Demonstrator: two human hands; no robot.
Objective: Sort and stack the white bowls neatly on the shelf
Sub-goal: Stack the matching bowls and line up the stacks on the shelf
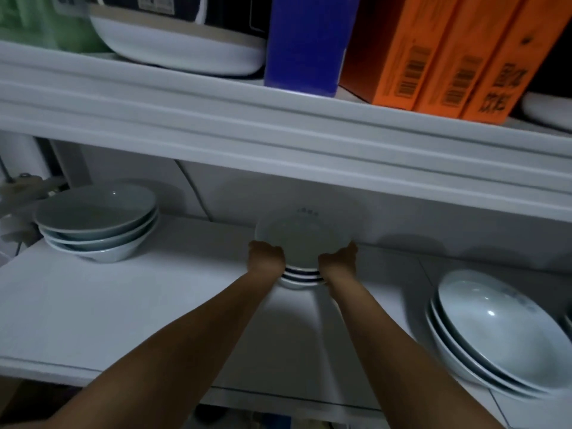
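Three piles of white bowls on a white shelf (139, 305) | middle pile (301, 243): glossy, dark bands between rims, near the back wall, clasped on opposite sides by left hand (266, 254) and right hand (338, 258) | left pile (96, 221), right pile (495, 335): well apart | above: cooker (179, 35), blue box (305, 41), orange boxes (433, 57).

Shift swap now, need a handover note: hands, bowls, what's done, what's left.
Hands: left hand and right hand each grip a side of the middle stack, at the back of the shelf.
Others: left stack, three nested bowls, back left; right stack, nested, front right, near the edge.
Done: bowls are in three stacks.
Left: cannot tell whether the middle stack is set down. Probably seat it, let go, then perhaps push the right stack back.
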